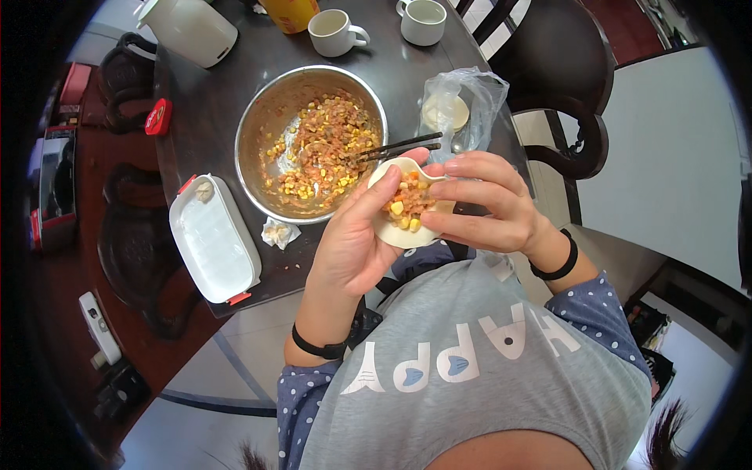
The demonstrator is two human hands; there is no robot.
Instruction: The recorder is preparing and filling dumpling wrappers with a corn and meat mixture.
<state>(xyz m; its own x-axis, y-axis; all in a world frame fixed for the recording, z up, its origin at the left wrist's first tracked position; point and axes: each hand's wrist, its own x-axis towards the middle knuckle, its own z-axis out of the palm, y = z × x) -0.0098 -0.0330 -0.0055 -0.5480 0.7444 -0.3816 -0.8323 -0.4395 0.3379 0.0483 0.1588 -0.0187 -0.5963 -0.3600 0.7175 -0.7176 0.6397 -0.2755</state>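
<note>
A round dumpling wrapper [405,238] lies across the palm of my left hand [358,247], whose thumb presses its near-left rim. Minced filling [411,197] with corn kernels and orange bits sits heaped on the dough. My right hand [487,200] touches the wrapper's right edge with its fingertips, and that edge bends upward. Just beyond my hands stands a steel mixing bowl [249,176] with more of the corn and meat filling [335,141]. Black chopsticks [405,145] rest in the bowl, their ends over its right rim. A clear plastic bag [482,106] beside it contains stacked wrappers [443,113].
A white lunch box [214,241] with one small dumpling [204,191] is at left. Crumpled tissue [279,232] lies by the bowl. Two white mugs [332,35], a white jug [194,32], a yellow container [291,13] and a red object [158,116] stand farther out. A wooden chair [552,59] is at right.
</note>
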